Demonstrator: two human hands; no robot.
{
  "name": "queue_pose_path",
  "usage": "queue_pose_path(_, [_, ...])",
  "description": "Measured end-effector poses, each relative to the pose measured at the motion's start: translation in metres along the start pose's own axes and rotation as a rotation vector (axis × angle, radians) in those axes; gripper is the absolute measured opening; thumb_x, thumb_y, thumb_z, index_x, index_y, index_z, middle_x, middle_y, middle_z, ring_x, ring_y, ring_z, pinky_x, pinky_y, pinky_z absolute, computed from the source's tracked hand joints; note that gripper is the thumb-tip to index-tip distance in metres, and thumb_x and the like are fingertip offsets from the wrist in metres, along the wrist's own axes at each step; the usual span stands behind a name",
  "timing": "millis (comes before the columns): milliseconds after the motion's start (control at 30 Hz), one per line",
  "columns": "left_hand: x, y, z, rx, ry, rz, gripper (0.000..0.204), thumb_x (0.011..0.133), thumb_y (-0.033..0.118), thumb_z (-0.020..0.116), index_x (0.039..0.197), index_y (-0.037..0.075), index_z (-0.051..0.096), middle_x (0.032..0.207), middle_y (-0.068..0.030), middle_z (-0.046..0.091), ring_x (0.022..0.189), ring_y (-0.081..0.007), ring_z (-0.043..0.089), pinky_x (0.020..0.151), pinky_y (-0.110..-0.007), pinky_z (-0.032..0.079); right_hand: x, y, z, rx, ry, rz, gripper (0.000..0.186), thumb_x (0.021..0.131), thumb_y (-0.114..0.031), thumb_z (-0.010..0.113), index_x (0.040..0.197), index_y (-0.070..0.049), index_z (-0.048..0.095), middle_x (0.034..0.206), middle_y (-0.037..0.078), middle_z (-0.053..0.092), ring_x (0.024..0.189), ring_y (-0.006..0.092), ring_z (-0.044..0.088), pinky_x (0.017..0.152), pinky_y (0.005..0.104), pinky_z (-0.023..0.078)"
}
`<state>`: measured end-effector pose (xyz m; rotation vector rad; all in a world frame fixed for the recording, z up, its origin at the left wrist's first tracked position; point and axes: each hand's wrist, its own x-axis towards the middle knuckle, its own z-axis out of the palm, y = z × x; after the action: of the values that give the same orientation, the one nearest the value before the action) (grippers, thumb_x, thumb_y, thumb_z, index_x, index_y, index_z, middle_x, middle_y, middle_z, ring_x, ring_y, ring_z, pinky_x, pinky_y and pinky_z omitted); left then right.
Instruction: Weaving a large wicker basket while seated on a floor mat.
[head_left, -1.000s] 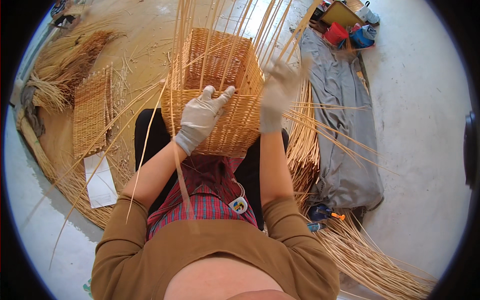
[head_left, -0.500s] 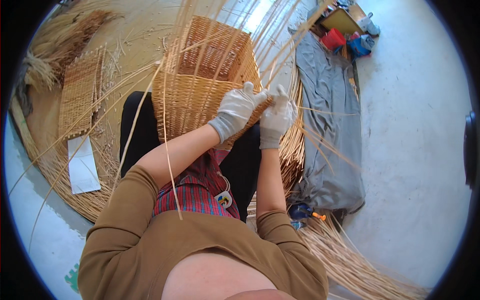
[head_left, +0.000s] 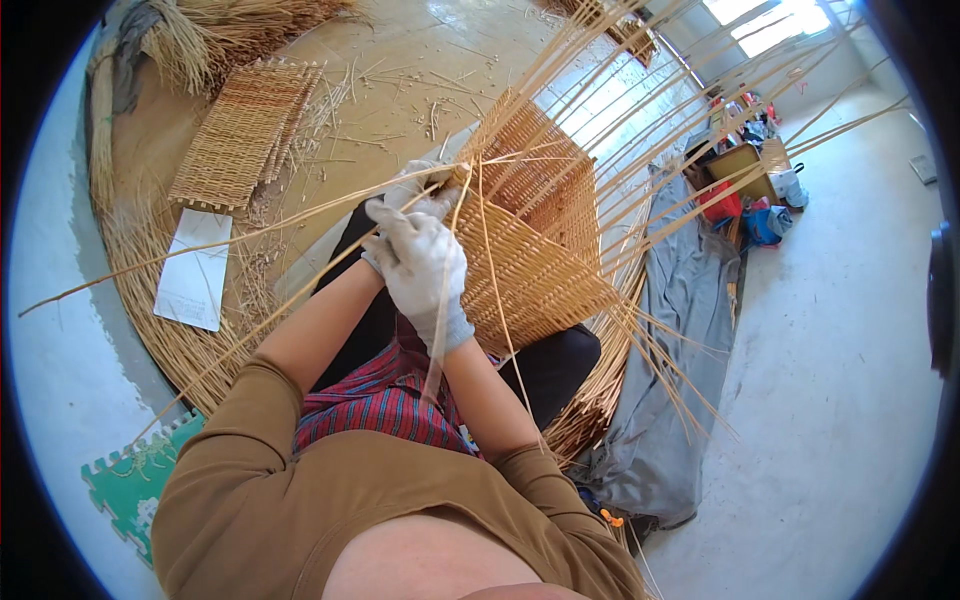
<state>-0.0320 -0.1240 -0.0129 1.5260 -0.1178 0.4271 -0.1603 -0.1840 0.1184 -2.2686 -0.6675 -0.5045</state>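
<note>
A square wicker basket, tilted, rests against my lap, with long loose strands fanning out from its rim. At its near left corner my left hand, in a white glove, is closed around the weave, partly hidden behind the other hand. My right hand, also gloved, lies across the left one, its fingers bent around a wicker strand that runs from the corner down to the left. Its exact fingertip hold is hard to make out. Another long strand reaches left from the same corner.
Woven panels lie on the left beside a white sheet. Bundles of wicker rods curve around the left side. On the right a grey cloth covers a long pile, with a red container beyond it. A green foam mat lies lower left.
Both hands have moved from the basket's right corner to its left corner. The basket has turned and now sits farther right in the view, and the view itself has shifted left.
</note>
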Motion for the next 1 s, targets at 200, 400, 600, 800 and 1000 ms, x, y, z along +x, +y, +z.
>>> queue_pose_path(200, [0.042,0.067,-0.064,-0.49,-0.8,-0.347,0.026,0.09,0.003,0.074,0.114,0.007,0.064,0.103,0.001,0.067,0.099,-0.009,0.062,0.089,-0.026,0.053,-0.032,0.017,-0.004,-0.115,0.052,-0.015,0.029,0.08,-0.006,0.074,0.109,-0.011,0.071,0.091,0.01,0.07,0.086,0.0318,0.067,0.075,0.0409,0.053])
queue_pose_path(400, [0.073,0.07,-0.029,-0.34,-0.984,-0.207,0.034,0.086,0.003,0.078,0.116,0.008,0.065,0.109,0.0019,0.064,0.103,-0.0104,0.061,0.094,-0.028,0.052,-0.065,0.07,-0.022,0.848,0.53,0.309,0.024,0.103,-0.011,0.052,0.111,0.003,0.07,0.105,0.014,0.073,0.088,0.0187,0.068,0.074,0.0268,0.055])
queue_pose_path(600, [0.026,0.056,-0.004,-0.108,-0.471,0.029,0.023,0.088,0.004,0.076,0.109,0.011,0.067,0.103,0.0026,0.059,0.098,-0.0081,0.054,0.084,-0.025,0.049,0.032,0.109,-0.053,-0.002,0.622,0.048,0.036,0.097,-0.004,0.061,0.133,-0.003,0.062,0.123,0.017,0.067,0.091,0.0159,0.066,0.082,0.0308,0.055])
queue_pose_path(800, [0.019,0.067,0.005,0.129,-0.35,0.001,0.031,0.085,0.01,0.081,0.111,0.012,0.065,0.1,0.0014,0.051,0.087,-0.0092,0.052,0.078,-0.026,0.048,0.058,0.105,-0.073,0.501,0.716,-0.035,0.067,0.097,0.001,0.055,0.157,-0.017,0.031,0.118,0.015,0.068,0.089,0.0133,0.064,0.068,0.0256,0.055])
queue_pose_path(1000, [-0.048,0.017,0.006,0.014,-0.114,0.093,0.044,0.083,0.013,0.08,0.121,0.006,0.059,0.118,-0.0163,0.065,0.1,-0.0241,0.068,0.083,-0.036,0.055,-0.077,0.138,-0.073,0.662,0.661,0.77,0.018,0.105,-0.015,0.055,0.12,-0.008,0.06,0.115,0.011,0.068,0.068,0.0089,0.06,0.052,0.0203,0.046])
